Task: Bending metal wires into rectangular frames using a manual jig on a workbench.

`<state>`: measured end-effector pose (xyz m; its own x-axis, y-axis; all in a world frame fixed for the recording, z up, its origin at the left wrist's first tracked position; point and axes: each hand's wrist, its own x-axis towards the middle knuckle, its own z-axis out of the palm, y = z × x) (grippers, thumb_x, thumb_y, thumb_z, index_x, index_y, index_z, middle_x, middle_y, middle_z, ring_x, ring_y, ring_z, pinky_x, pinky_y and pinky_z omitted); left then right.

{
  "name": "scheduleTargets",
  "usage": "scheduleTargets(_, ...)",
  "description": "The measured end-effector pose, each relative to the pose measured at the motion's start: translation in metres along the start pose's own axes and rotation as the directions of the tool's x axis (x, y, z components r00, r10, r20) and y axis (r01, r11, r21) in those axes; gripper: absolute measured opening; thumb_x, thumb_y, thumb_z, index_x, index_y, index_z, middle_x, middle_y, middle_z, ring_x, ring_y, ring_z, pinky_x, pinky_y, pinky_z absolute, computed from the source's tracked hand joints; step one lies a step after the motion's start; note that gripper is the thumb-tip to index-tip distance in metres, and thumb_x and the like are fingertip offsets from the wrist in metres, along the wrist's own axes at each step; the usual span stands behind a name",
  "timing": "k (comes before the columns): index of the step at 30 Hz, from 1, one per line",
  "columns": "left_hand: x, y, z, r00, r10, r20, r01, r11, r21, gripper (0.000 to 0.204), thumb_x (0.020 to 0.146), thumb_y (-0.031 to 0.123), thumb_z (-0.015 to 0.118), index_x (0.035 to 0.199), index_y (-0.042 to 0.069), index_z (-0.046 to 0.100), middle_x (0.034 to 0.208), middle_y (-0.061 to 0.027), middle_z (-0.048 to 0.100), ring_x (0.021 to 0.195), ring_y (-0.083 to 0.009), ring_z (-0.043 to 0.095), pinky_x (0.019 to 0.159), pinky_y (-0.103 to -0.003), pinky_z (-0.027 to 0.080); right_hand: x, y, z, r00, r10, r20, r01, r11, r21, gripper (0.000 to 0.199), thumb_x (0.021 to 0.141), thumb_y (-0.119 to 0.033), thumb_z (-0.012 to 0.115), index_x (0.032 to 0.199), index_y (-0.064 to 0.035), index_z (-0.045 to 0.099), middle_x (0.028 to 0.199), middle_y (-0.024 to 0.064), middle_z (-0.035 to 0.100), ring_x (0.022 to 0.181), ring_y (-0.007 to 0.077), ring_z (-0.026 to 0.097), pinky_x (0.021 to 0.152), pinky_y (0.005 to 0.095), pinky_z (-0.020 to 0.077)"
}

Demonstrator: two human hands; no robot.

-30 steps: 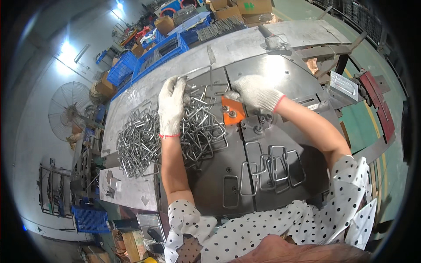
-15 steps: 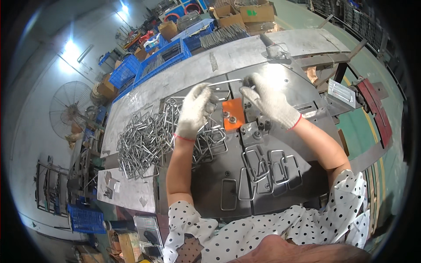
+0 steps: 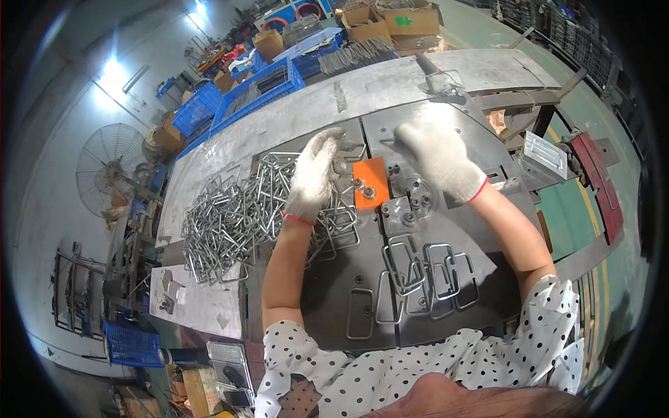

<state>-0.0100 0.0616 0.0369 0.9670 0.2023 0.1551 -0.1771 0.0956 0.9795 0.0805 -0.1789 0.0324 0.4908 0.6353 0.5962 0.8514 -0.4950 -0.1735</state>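
Observation:
My left hand (image 3: 315, 174), in a white knit glove with a red cuff, hovers at the right side of a heap of bent metal wire frames (image 3: 230, 223). Its fingers are bent loosely, apart from the thumb, and nothing shows in them. My right hand (image 3: 440, 155), gloved alike, is over the steel plate at the right; motion smears its fingers, so any hold is hidden. Between the hands sits an orange block (image 3: 369, 174) with round metal fittings. Beside it is a bolted metal fixture (image 3: 399, 214). Several rectangular wire frames (image 3: 360, 313) lie nearer me, some overlapping.
Blue crates (image 3: 265, 94) and a stack of flat dark strips (image 3: 359, 56) stand along the far side, with cardboard boxes (image 3: 411, 21) behind. A handled tool (image 3: 439, 82) lies at the far right of the bench. A fan (image 3: 111, 171) stands at the left.
A wire rod stretched between my hands before; it no longer shows there. My right hand has moved right, away from my left, which stays near the heap.

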Motion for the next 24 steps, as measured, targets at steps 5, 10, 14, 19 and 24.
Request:
scheduleTargets(5, 0.004, -0.005, 0.001, 0.999, 0.004, 0.049, -0.011, 0.989, 0.146, 0.031, 0.109, 0.021, 0.053, 0.132, 0.001, 0.060, 0.104, -0.0083, 0.070, 0.073, -0.0052, 0.057, 0.063, -0.020, 0.048, -0.016, -0.011, 0.018, 0.891, -0.101, 0.444, 0.107, 0.994, 0.010, 0.033, 0.092, -0.036, 0.067, 0.098, -0.0038, 0.066, 0.092, 0.0194, 0.069, 0.091, 0.0393, 0.070, 0.077, 0.0495, 0.0555)
scheduleTargets(10, 0.005, -0.016, -0.002, 0.994, 0.059, 0.090, -0.069, 0.991, 0.111, 0.032, 0.110, 0.023, 0.051, 0.132, 0.002, 0.061, 0.099, -0.0029, 0.069, 0.076, -0.0047, 0.054, 0.064, -0.020, 0.048, -0.006, 0.000, 0.009, 0.887, -0.022, 0.461, -0.035, 0.993, 0.115, 0.035, 0.091, -0.039, 0.067, 0.101, -0.0047, 0.069, 0.097, 0.0180, 0.069, 0.093, 0.0392, 0.069, 0.080, 0.0499, 0.0551)
scheduleTargets(14, 0.001, -0.022, 0.019, 0.994, -0.029, 0.104, 0.031, 0.999, -0.018, 0.031, 0.110, 0.024, 0.053, 0.130, 0.002, 0.061, 0.091, -0.0041, 0.065, 0.071, -0.0064, 0.055, 0.062, -0.020, 0.045, -0.026, 0.050, 0.048, 0.963, -0.085, 0.255, 0.099, 0.994, -0.044, 0.027, 0.093, -0.021, 0.060, 0.116, -0.0093, 0.071, 0.111, 0.0145, 0.068, 0.107, 0.0354, 0.066, 0.091, 0.0461, 0.0541)
scheduleTargets(19, -0.009, -0.040, 0.037, 0.979, -0.045, 0.197, 0.055, 0.998, -0.041, 0.028, 0.111, 0.022, 0.051, 0.128, 0.002, 0.062, 0.088, -0.0020, 0.062, 0.071, -0.0071, 0.053, 0.063, -0.021, 0.045, -0.033, 0.067, 0.067, 0.943, -0.100, 0.317, 0.121, 0.991, -0.047, 0.029, 0.091, -0.017, 0.060, 0.117, -0.0108, 0.072, 0.115, 0.0110, 0.068, 0.109, 0.0315, 0.065, 0.094, 0.0448, 0.0531)
scheduleTargets(24, -0.010, -0.059, 0.049, 0.956, 0.072, 0.284, -0.009, 0.976, -0.219, 0.026, 0.111, 0.018, 0.051, 0.126, 0.001, 0.063, 0.085, 0.0000, 0.060, 0.075, -0.0053, 0.051, 0.066, -0.021, 0.041, -0.034, 0.069, 0.073, 0.937, -0.146, 0.317, 0.186, 0.978, -0.100, 0.027, 0.089, -0.017, 0.060, 0.113, -0.0116, 0.073, 0.113, 0.0086, 0.068, 0.108, 0.0289, 0.066, 0.091, 0.0439, 0.0535)
